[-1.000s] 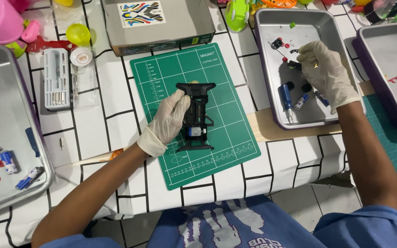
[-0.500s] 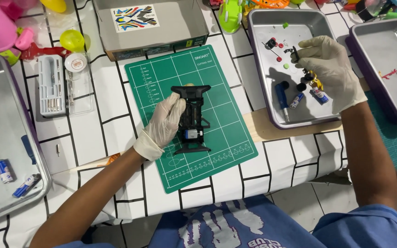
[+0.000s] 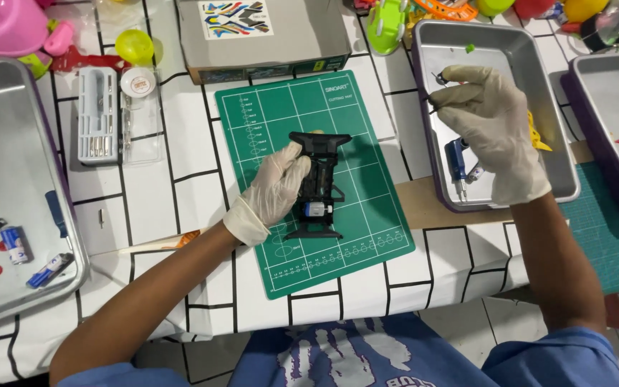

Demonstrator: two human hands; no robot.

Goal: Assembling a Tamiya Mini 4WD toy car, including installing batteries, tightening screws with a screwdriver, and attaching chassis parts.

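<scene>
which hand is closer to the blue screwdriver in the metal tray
Right. The right hand hovers just above the blue screwdriver; the left hand is away on the black chassis.

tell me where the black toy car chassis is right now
In the head view, the black chassis lies mid-mat on the green cutting mat, gripped by the left hand.
</scene>
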